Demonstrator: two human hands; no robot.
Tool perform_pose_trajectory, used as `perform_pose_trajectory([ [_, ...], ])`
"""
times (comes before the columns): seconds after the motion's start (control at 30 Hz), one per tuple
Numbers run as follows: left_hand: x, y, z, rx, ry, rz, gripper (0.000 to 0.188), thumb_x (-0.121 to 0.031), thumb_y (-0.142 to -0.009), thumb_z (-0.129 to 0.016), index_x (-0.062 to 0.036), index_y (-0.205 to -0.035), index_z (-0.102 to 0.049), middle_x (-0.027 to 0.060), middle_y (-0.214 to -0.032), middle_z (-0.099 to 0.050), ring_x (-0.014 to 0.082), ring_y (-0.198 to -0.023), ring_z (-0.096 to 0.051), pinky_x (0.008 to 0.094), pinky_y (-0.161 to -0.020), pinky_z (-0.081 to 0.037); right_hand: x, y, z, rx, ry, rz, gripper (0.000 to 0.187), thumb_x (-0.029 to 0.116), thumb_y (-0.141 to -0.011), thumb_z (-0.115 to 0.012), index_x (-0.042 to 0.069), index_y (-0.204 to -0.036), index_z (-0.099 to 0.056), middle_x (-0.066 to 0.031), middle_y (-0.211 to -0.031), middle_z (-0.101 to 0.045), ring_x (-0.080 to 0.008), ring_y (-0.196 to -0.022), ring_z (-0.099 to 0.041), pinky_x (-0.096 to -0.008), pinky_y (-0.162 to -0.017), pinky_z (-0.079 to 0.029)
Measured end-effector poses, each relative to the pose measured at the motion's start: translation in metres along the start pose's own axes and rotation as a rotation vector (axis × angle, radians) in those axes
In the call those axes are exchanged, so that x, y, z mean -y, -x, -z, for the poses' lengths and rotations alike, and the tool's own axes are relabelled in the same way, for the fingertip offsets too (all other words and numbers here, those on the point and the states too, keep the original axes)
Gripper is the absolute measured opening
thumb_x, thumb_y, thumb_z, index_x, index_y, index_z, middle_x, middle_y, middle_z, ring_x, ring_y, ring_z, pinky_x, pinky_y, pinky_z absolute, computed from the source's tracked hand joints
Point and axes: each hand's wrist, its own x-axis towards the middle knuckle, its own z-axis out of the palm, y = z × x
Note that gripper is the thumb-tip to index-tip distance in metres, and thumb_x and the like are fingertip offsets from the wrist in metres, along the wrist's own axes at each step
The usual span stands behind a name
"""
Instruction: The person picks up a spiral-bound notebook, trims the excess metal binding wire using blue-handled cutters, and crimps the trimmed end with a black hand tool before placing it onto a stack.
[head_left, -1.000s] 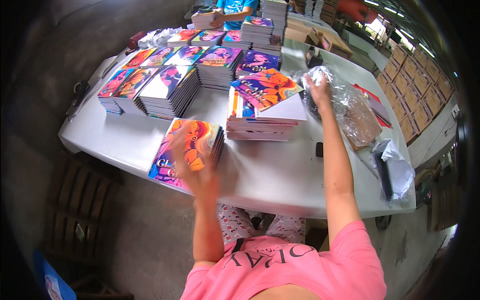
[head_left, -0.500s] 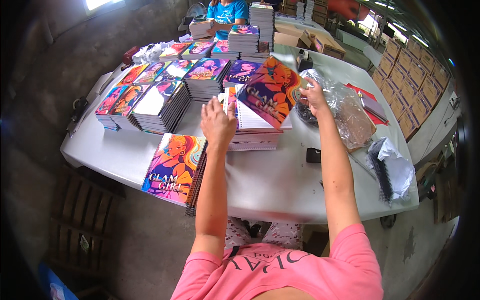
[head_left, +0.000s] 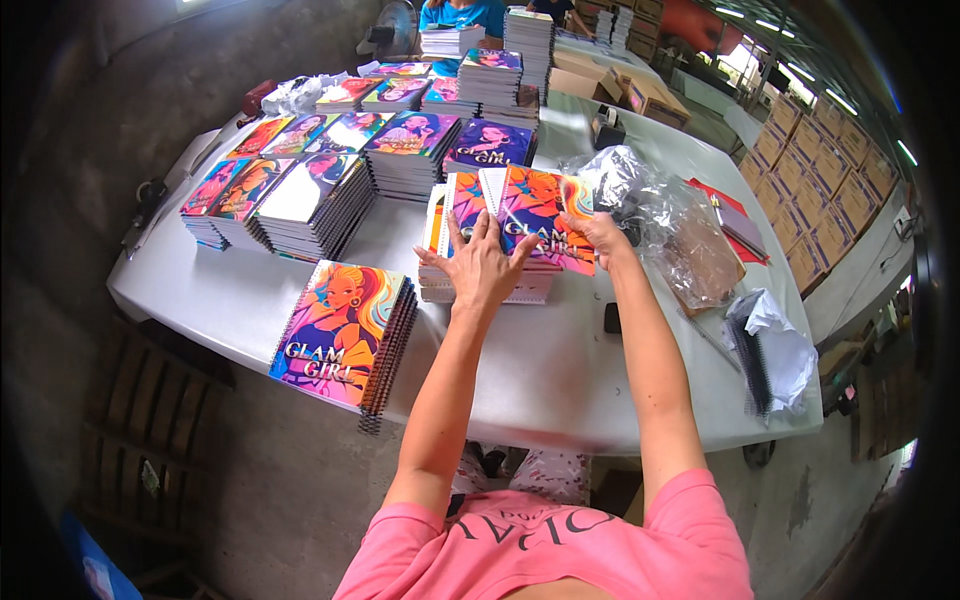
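My right hand (head_left: 603,240) pinches the right edge of a colourful notebook cover (head_left: 540,200) with a cartoon figure on it. The cover lies over a stack of notebook pages (head_left: 530,292) in front of me. With fingers spread, my left hand (head_left: 480,268) rests across the top of that stack, and its fingertips reach the cover's left side. Another printed cover partly shows under the left hand. Nearer and to the left, a pile of spiral notebooks (head_left: 340,325) with black coils sits at the table's front edge.
Several notebook stacks (head_left: 405,150) fill the table's left and far side. Right of my hands lie clear plastic wrap (head_left: 690,230), a black tape dispenser (head_left: 607,128), black coils (head_left: 748,360) and crumpled white paper (head_left: 788,345). Cartons (head_left: 820,190) rise at the right. A person (head_left: 465,15) stands across the table.
My right hand has lowered the tilted cover onto the stack. My left hand has moved right, from beside the stack to flat on top of it. The person's stack across the table has shifted.
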Motion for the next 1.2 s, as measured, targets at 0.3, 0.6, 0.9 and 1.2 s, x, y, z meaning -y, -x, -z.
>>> perform_pose_trajectory([
  [0.3, 0.009, 0.001, 0.0, 0.086, 0.146, 0.058, 0.101, -0.081, -0.058, -0.056, -0.0163, -0.136, -0.044, 0.0004, -0.143, -0.038, 0.029, -0.139, -0.015, 0.0778, -0.093, 0.005, 0.041, 0.022, -0.048, -0.575, 1.004, 0.39, 0.038, 0.021, -0.069, -0.076, -0.002, -0.097, -0.064, -0.0221, -0.093, -0.065, -0.0371, -0.09, -0.063, -0.0411, -0.079, -0.05],
  [0.6, 0.019, 0.007, 0.007, 0.101, 0.051, 0.006, 0.089, -0.079, -0.069, -0.047, -0.0174, -0.134, -0.046, -0.0008, -0.143, -0.038, 0.0308, -0.138, -0.019, 0.0764, -0.095, 0.005, 0.011, 0.016, -0.012, -0.553, 0.436, 0.487, 0.023, 0.01, -0.07, -0.075, -0.002, -0.088, -0.068, -0.0158, -0.082, -0.069, -0.0254, -0.071, -0.067, -0.0362, -0.068, -0.05],
  [0.9, 0.012, 0.002, 0.009, 0.146, -0.029, 0.02, 0.101, -0.082, -0.068, -0.043, -0.0106, -0.139, -0.037, 0.001, -0.145, -0.035, 0.0342, -0.137, -0.019, 0.0776, -0.093, 0.005, 0.017, 0.018, -0.008, -0.435, 0.68, 0.373, 0.042, 0.021, -0.067, -0.078, -0.004, -0.095, -0.062, -0.0238, -0.091, -0.065, -0.036, -0.089, -0.064, -0.0408, -0.078, -0.049],
  [1.2, 0.007, 0.005, 0.01, 0.143, 0.072, -0.001, 0.102, -0.079, -0.07, -0.045, -0.0031, -0.138, -0.037, 0.0087, -0.148, -0.028, 0.0398, -0.139, -0.008, 0.0793, -0.09, 0.003, 0.056, 0.061, -0.054, -0.536, 0.773, 0.562, 0.043, 0.015, -0.071, -0.072, -0.01, -0.104, -0.058, -0.0249, -0.09, -0.065, -0.0343, -0.086, -0.065, -0.0394, -0.079, -0.049],
])
